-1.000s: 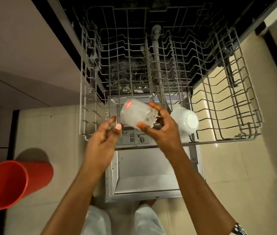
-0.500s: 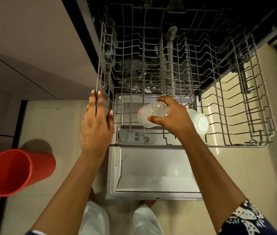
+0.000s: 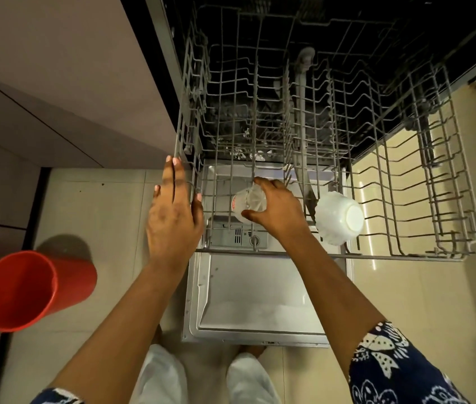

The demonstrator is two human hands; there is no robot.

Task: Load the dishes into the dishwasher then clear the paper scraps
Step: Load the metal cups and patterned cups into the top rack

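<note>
The dishwasher's grey wire rack is pulled out over the open door. My right hand grips a clear glass with a red label, holding it on its side low in the rack's front left part. A white bowl lies tilted on the rack wires just right of that hand. My left hand lies with straight fingers against the rack's left front corner, its fingertips at the rim.
A red plastic bin stands on the tiled floor at the left. Beige cabinet fronts run along the upper left. My feet and white trousers are just in front of the open door's edge.
My left hand let go of the glass and moved left onto the rack's corner. My right hand carried the glass down into the rack.
</note>
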